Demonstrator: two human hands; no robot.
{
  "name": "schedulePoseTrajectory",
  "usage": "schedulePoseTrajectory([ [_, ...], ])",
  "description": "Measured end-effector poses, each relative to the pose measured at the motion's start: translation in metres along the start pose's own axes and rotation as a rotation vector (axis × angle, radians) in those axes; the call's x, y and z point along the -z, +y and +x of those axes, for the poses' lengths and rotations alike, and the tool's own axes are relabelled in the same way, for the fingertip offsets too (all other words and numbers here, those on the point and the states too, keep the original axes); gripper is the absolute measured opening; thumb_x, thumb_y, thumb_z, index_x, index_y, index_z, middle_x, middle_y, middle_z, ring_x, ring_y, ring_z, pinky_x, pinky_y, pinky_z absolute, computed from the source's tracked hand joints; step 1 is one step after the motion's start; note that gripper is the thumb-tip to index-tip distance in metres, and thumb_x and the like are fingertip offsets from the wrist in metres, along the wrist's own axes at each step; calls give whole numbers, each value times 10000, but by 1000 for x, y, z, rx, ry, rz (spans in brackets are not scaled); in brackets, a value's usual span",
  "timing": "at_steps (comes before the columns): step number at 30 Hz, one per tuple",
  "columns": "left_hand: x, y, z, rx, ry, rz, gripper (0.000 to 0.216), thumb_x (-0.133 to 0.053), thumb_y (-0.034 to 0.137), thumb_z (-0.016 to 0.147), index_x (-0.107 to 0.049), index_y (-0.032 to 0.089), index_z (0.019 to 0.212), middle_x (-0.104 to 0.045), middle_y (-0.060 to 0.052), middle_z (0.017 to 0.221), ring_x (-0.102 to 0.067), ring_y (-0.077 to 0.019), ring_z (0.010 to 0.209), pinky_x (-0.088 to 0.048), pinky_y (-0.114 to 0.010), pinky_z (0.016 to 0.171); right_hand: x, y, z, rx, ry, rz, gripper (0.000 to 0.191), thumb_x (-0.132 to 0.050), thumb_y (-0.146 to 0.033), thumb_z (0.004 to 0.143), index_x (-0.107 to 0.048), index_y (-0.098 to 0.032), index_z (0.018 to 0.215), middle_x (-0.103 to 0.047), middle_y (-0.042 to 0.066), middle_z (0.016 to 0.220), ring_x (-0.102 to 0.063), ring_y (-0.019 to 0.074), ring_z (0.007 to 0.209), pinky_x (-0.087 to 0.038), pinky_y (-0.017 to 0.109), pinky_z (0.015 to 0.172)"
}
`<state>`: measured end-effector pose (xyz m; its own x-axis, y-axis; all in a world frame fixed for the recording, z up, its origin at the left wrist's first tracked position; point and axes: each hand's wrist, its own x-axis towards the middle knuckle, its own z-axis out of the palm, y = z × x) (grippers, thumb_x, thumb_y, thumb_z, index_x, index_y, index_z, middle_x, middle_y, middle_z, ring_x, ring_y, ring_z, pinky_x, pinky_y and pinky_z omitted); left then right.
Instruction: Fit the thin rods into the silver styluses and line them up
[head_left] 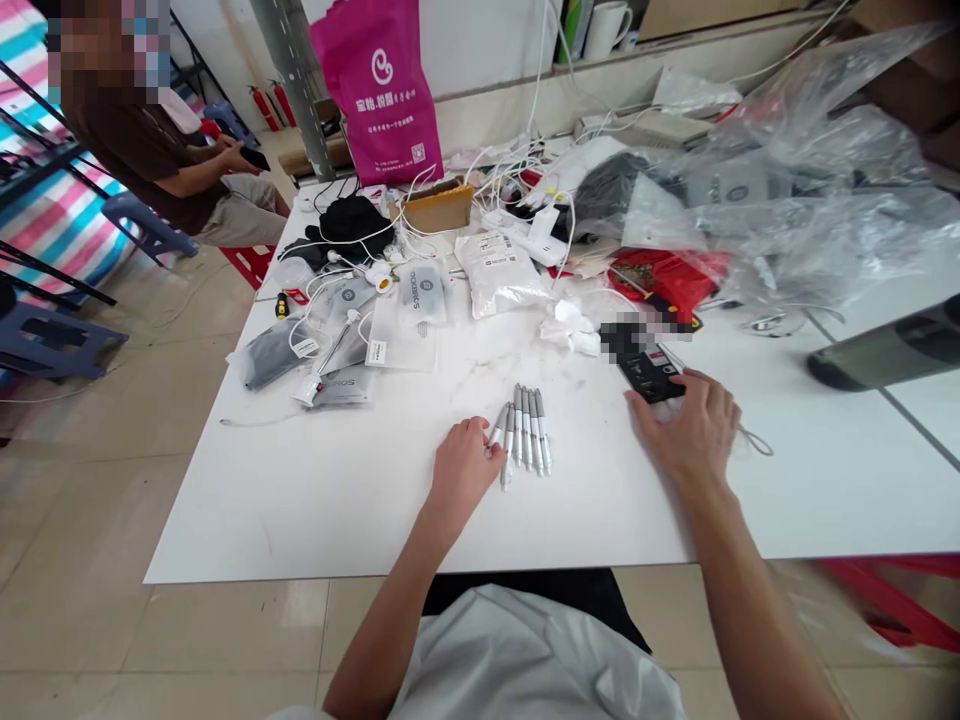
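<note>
1. The white table (pixel 300 520) lies under my left hand (pixel 465 465) and my right hand (pixel 686 430), reaching well past both.
2. Far beyond my right hand, clear plastic (pixel 810 190) lies heaped. Far beyond my left, a pink bag (pixel 375 90) stands past the table, and a seated person (pixel 142 160) holds a phone.
3. Ahead of my left hand lie grey pouches (pixel 345 345), well apart from it.
4. Between my hands, nearer the left, markers (pixel 526 430) lie side by side.
5. My left hand is curled, its fingers against the nearest marker; I cannot tell whether they pinch it.
6. My right hand is spread, fingertips at the lower edge of a partly blurred black device (pixel 641 362).
</note>
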<state>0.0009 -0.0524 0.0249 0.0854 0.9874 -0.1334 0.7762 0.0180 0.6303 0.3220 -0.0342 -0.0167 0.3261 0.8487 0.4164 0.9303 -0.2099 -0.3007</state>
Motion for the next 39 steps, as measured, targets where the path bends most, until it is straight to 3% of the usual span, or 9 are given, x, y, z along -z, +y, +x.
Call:
schedulePoseTrajectory([
  [4,22,-8,3,-35,-16,-343,124,-680,220,878,-730,209,991,-749,-65,952,-688,-210,849,-525,-346,805,-1,0,0,-50,-50,-31,701,-513,-616,974,-451,-138,1484,-611,264,1404,-528,441,1322,-373,594,1103],
  [8,44,-18,8,-85,-27,-784,230,-769,378,892,-757,201,1038,-764,-79,1056,-717,-213,959,-556,-341,881,-2,1,0,-61,-65,-37,699,-495,-628,980,-470,-129,1468,-618,277,1375,-531,424,1283,-361,558,1083],
  [11,54,-19,14,-126,42,-966,283,-839,395,848,-757,194,1030,-768,-84,1067,-728,-224,1008,-559,-377,955,-4,3,0,-55,-46,-44,705,-500,-642,973,-504,-116,1442,-640,276,1341,-548,417,1255,-366,545,1078],
  [15,56,-14,29,-230,93,-1061,246,-854,360,845,-762,190,996,-771,-92,1107,-735,-247,1070,-556,-416,1002,-8,4,-1,-53,-18,-56,699,-511,-658,959,-534,-135,1420,-658,254,1322,-561,412,1236,-373,550,1079],
  [22,39,-8,62,-271,-39,-1282,317,-814,384,900,-737,188,1137,-796,-125,1144,-744,-282,1155,-534,-471,1070,-3,-1,-5,-29,3,-15,667,-526,-647,968,-540,-161,1424,-602,258,1428,-533,427,1299,-382,588,1104],
  [27,24,-14,70,-166,-112,-1420,384,-807,418,898,-692,205,1196,-738,-50,976,-754,-212,926,-571,-426,962,-1,-5,-2,24,-30,7,649,-489,-638,987,-530,-189,1454,-520,216,1504,-499,413,1336,-372,599,1135],
  [32,14,-18,65,-59,-135,-1378,417,-772,454,904,-696,211,1235,-615,-8,874,-615,-131,739,-528,-319,756,-10,-10,27,66,-101,-25,741,-569,-665,943,-480,-203,1515,-452,213,1549,-438,416,1367,-352,586,1122],
  [36,9,-20,63,-33,-123,-1343,383,-748,456,921,-705,204,1206,-604,-4,854,-594,-128,735,-493,-305,741,-18,-14,59,50,-163,-92,859,-559,-745,926,-420,-199,1575,-461,238,1526,-415,400,1350,-335,525,1093],
  [39,7,-22,66,-28,-126,-1349,371,-737,443,935,-706,196,1209,-614,-10,863,-604,-133,752,-490,-310,759,-25,-14,76,26,-202,-143,864,-516,-808,912,-472,-225,1549,-500,234,1477,-460,384,1272,-340,492,1040],
])
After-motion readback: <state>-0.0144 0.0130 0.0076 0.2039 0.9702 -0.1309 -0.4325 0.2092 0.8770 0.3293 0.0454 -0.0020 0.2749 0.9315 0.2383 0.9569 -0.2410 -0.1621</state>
